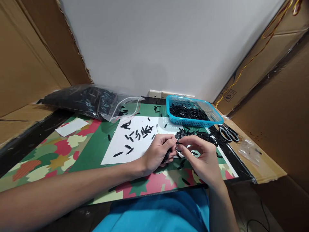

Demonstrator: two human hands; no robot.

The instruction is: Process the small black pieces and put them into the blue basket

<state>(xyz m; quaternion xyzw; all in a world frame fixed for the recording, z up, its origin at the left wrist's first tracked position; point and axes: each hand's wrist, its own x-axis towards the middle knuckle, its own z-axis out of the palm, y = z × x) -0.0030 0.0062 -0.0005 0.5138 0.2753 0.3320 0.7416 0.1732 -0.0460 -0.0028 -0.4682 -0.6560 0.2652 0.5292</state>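
Over the right part of a white sheet [113,141], my two hands meet at their fingertips. A small, slim black piece [179,143] sits between them, pinched by my right hand [201,153] with thumb and forefinger. My left hand [158,153] is closed, its thumb and forefinger at the other end of that piece. More black shows under its curled fingers, like a dark piece [166,156] whose shape I cannot make out. Just behind the hands lies a pile of similar black pieces [193,133]. Other loose pieces [145,131] are scattered on the sheet's left part.
A blue mesh basket [195,123] of black pieces stands at the back right. Scissors [228,133] and a clear plastic scrap [249,151] lie right of it. A plastic bag [79,100] with dark contents rests back left, near a paper slip [71,127]. Cardboard walls flank the table.
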